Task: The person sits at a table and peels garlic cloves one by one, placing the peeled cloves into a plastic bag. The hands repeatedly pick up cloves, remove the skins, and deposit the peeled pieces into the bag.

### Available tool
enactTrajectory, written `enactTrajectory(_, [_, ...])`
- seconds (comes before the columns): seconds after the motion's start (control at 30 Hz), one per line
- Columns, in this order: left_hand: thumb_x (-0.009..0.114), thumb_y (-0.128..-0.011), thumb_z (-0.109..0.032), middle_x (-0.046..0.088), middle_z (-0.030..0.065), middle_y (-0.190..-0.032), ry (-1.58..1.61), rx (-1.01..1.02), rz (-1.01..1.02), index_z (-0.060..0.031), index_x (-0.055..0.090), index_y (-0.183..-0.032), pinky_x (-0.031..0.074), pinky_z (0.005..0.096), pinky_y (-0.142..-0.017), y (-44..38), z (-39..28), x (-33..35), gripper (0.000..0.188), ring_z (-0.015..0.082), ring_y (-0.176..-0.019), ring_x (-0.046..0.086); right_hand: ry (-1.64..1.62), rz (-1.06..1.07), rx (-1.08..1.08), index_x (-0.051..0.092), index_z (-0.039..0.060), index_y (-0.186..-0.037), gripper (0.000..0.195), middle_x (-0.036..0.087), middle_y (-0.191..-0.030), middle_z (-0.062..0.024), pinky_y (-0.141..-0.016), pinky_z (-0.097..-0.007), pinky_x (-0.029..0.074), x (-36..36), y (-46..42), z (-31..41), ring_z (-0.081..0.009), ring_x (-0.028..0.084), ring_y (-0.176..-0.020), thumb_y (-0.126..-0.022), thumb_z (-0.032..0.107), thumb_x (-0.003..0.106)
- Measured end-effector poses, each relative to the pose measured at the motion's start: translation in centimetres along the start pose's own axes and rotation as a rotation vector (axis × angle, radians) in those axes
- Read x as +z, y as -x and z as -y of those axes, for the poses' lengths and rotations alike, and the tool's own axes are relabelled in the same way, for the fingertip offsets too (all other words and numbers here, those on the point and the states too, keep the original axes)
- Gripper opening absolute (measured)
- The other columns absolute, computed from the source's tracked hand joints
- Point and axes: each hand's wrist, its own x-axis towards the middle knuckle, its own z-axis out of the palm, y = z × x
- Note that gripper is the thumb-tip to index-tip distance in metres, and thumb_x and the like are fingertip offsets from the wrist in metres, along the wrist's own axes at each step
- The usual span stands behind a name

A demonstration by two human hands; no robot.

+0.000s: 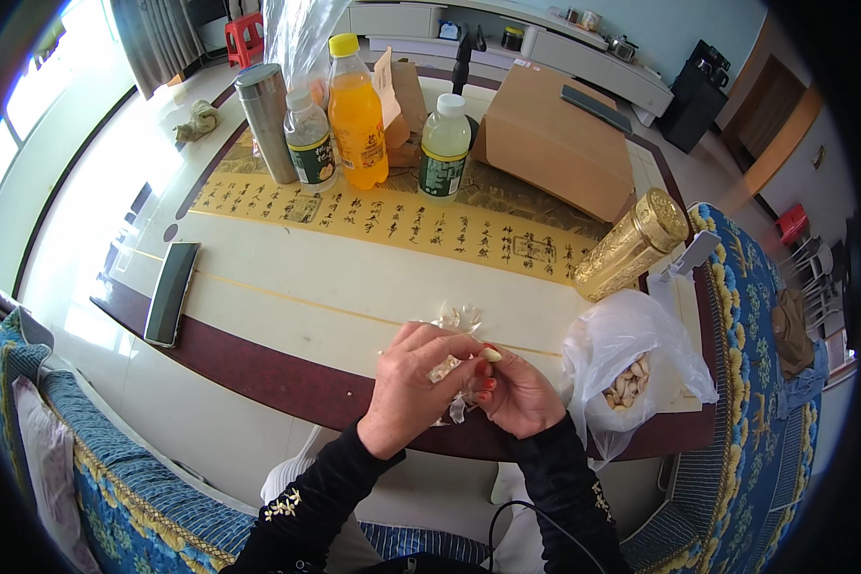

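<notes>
A pale clove [491, 354], which looks like garlic, is pinched between both hands above the table's near edge. My left hand [417, 380] reaches in from the left, its thumb and forefinger at the clove. From the other side, my right hand [522, 399] grips it with bent fingers. Papery skins [459, 318] lie on the table beyond the hands, and more scraps [457, 410] show beneath them, partly hidden. Right of my right hand stands an open white plastic bag [603, 337] with many similar cloves [627, 384] inside.
On the table [273, 287] are a smartphone [173, 294] at left, a gold canister [631, 244] at right, and a cardboard box [556, 136] behind. A steel flask [266, 122], an orange drink bottle [357, 115] and two smaller bottles [445, 147] stand along the printed runner [380, 222].
</notes>
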Motion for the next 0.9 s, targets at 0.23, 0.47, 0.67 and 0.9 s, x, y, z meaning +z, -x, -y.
enactTrajectory(0.23, [0.072, -0.066, -0.002, 0.064, 0.0019, -0.077, -0.092, 0.112, -0.005, -0.0103, 0.068, -0.083, 0.047, 0.0294, -0.067, -0.1, 0.2, 0.1, 0.019, 0.0201, -0.075, 0.056, 0.156, -0.048, -0.051, 0.056, 0.0048, -0.091, 0.015, 0.059, -0.077, -0.0017, -0.061, -0.0236, 0.054, -0.1, 0.0, 0.0, -0.0084, 0.058, -0.065, -0.093, 0.019, 0.052])
enactTrajectory(0.47, [0.069, -0.066, -0.003, 0.058, 0.0035, -0.074, -0.162, 0.212, -0.023, -0.0079, 0.061, -0.080, 0.045, 0.0338, -0.068, 0.0, 0.3, 0.3, 0.016, 0.0245, -0.075, 0.053, 0.210, -0.043, -0.073, 0.055, 0.0052, -0.088, 0.016, 0.056, -0.073, -0.0003, -0.055, -0.0230, 0.049, -0.3, -0.1, -0.3, -0.0082, 0.054, -0.060, -0.093, 0.020, 0.052])
enactTrajectory(0.67, [0.067, -0.068, -0.001, 0.059, 0.0033, -0.073, -0.156, 0.013, -0.094, -0.0073, 0.059, -0.076, 0.045, 0.0320, -0.068, 0.0, 0.6, 0.3, 0.013, 0.0227, -0.073, 0.054, 0.153, 0.019, 0.006, 0.055, 0.0046, -0.089, 0.015, 0.054, -0.076, -0.0015, -0.055, -0.0219, 0.045, 0.6, 0.3, 0.1, -0.0089, 0.051, -0.060, -0.091, 0.020, 0.055])
enactTrajectory(0.9, [0.071, -0.069, -0.003, 0.064, 0.0026, -0.076, 0.049, -0.057, 0.036, -0.0092, 0.067, -0.082, 0.046, 0.0302, -0.068, -0.2, -0.1, -0.1, 0.015, 0.0203, -0.074, 0.056, 0.056, 0.015, 0.020, 0.056, 0.0047, -0.088, 0.013, 0.055, -0.076, -0.0017, -0.053, -0.0214, 0.043, 0.3, 0.4, 0.6, -0.0093, 0.051, -0.061, -0.090, 0.018, 0.056])
